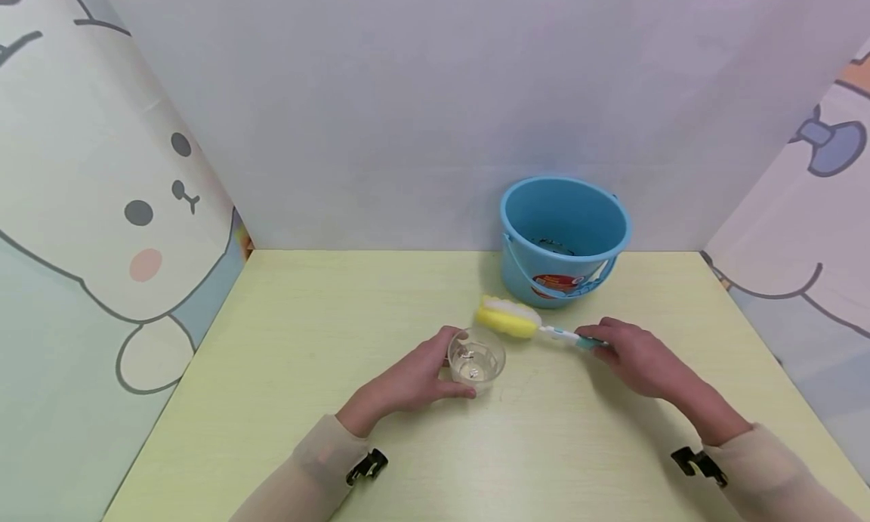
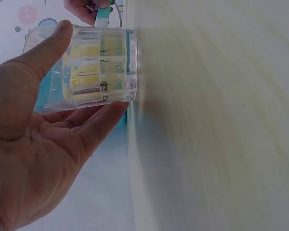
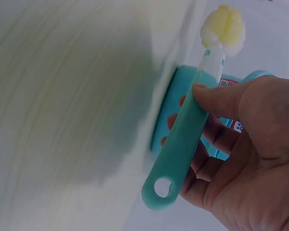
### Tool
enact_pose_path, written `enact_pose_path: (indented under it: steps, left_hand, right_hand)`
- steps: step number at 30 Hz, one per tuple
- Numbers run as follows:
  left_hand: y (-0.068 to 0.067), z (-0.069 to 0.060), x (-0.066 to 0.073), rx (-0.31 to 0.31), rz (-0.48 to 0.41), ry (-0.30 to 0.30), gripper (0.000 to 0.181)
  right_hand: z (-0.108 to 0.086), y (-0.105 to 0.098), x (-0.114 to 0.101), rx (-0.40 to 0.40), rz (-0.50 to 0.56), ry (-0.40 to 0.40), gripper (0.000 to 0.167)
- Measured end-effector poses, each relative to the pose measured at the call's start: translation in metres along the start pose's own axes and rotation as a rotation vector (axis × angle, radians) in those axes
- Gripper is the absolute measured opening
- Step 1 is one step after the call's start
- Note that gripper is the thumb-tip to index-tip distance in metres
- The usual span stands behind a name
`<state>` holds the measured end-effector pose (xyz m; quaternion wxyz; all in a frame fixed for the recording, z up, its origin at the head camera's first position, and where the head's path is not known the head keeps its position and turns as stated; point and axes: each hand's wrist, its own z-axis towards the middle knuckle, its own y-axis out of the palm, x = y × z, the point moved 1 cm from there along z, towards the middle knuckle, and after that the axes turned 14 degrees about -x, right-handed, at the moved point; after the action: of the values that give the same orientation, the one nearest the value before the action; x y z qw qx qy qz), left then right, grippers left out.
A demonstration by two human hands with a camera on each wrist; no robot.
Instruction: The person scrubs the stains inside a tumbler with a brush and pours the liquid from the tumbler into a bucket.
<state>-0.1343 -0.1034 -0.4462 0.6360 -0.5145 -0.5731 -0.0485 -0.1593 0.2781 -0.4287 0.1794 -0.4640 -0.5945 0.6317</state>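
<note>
I see the left hand (image 1: 423,372) gripping an upright clear cup (image 1: 484,365), fingers curled round it, seemingly for steadiness; over the surface (image 1: 285,386), the right hand (image 1: 637,356) pinches the brush (image 1: 553,332) by its handle (image 3: 179,139), likely sparing its sponge (image 1: 508,319), before the blue bucket (image 1: 560,268).

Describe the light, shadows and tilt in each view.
Head: brightest, with a pale sheen on the table and a soft shadow below the right hand; left wrist: dimmer, turned sideways, with a soft shadow near the cup; right wrist: also dim and tilted, a broad, soft-edged shadow left of the brush.
</note>
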Motion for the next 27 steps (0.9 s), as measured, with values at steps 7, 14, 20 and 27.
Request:
enact_pose_path:
  steps: [7,14,20,27]
  left_hand:
    - [-0.0011,0.0010,0.0000,-0.003,0.004,-0.004,0.086]
    - [-0.0014,0.0012,0.0002,-0.004,0.002,-0.009,0.086]
    - [-0.0016,0.0013,0.0013,-0.006,-0.003,-0.011,0.085]
    - [-0.0007,0.0018,0.0003,-0.008,-0.004,-0.005,0.084]
  right_hand:
    - [0.0024,0.0029,0.0003,-0.030,0.009,0.002,0.039]
    - [0.0043,0.0067,0.0013,-0.046,0.012,-0.018,0.039]
    - [0.0064,0.0087,0.0030,-0.085,0.056,-0.020,0.036]
    - [0.0080,0.0097,0.0047,-0.114,0.076,-0.012,0.036]
